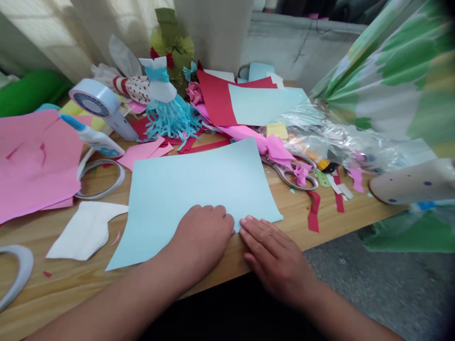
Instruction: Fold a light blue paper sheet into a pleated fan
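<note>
Blue paper (192, 199) under left hand (202, 237), right hand (275, 258) beside.

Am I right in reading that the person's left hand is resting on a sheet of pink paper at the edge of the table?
Not quite: the sheet of paper under the left hand is light blue, not pink, as the head view shows. It does lie at the edge of the wooden table.

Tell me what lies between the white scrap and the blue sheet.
In the head view, a thin pink sliver lies on the wooden table between the white scrap and the blue sheet.
</note>
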### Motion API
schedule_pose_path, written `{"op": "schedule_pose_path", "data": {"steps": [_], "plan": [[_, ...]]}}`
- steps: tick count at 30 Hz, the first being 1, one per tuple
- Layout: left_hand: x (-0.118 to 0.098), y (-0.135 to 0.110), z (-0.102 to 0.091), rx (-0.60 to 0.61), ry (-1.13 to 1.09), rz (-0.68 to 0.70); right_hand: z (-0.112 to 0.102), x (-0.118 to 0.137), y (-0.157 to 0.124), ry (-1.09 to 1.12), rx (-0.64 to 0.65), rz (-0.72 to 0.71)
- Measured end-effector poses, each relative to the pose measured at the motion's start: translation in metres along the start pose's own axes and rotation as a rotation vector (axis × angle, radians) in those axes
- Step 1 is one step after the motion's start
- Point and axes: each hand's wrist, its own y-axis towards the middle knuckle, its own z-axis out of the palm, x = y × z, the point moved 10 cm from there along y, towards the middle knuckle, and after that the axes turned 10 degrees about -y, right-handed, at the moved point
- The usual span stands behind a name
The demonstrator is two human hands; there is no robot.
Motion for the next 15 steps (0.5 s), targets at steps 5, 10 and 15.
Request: {"op": "schedule_pose_path", "data": {"steps": [5, 10, 15], "plan": [[-0.003, -0.011, -0.002, 0.008, 0.009, 0.009, 0.007, -0.001, -0.003, -0.043, 0.014, 0.029], [0.004, -0.022, -0.002, 0.007, 0.001, -0.033, 0.011, 0.002, -0.001, -0.055, 0.046, 0.078], [0.015, -0.029, -0.002, -0.045, -0.020, -0.069, 0.012, 0.006, 0.003, -0.078, 0.052, 0.089]]}}
